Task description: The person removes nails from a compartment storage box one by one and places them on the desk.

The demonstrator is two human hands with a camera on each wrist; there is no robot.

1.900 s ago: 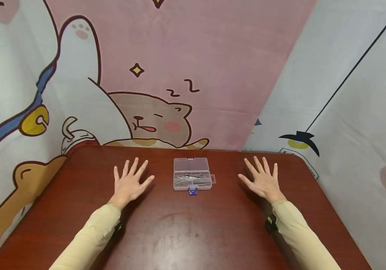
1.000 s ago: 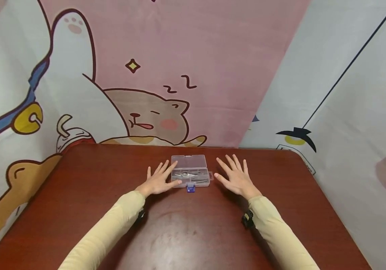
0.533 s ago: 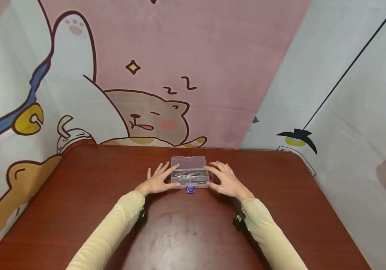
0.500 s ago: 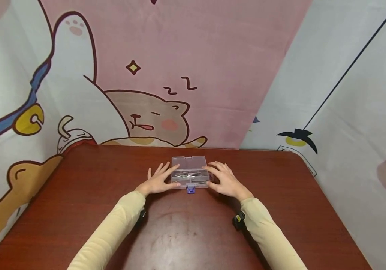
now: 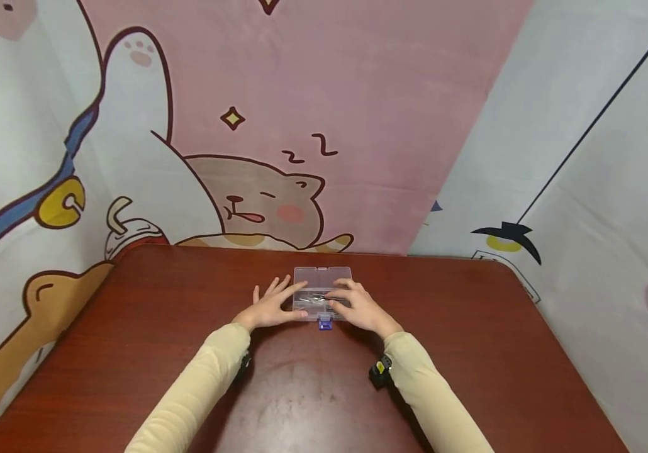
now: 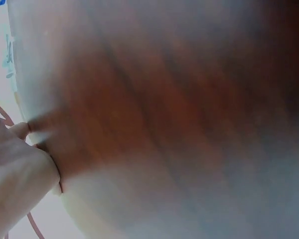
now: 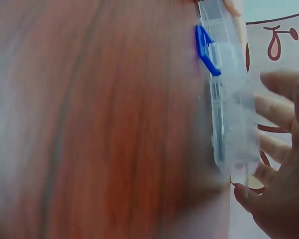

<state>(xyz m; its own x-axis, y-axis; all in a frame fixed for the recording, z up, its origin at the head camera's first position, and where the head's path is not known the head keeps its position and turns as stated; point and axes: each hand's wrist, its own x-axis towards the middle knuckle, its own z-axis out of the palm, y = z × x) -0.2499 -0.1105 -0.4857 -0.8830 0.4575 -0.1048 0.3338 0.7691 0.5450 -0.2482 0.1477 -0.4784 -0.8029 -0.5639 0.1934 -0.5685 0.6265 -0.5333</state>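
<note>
A clear plastic compartment box [image 5: 323, 278] lies on the table with its lid folded back. Thin metal pieces [image 5: 314, 299], too small to identify, are in its compartments. My left hand [image 5: 266, 310] rests at the box's left side, thumb and index finger spread along that edge. Over the right half of the box is my right hand [image 5: 362, 312], fingers reaching down toward the metal pieces. In the right wrist view, that thumb and the fingers stand apart above the clear wall, with nothing visible between them. A blue latch [image 5: 325, 325] hangs at the front.
The brown wooden table [image 5: 307, 396] extends around the box. A cartoon-printed cloth [image 5: 386, 126] hangs behind it and at both sides. A black wrist camera [image 5: 379, 372] sits under the right sleeve. The left wrist view is mostly blurred tabletop.
Both hands have come inward from either side to the box. Most recently, my right hand has moved left from the box's right edge over its compartments, while my left hand stays at its edge.
</note>
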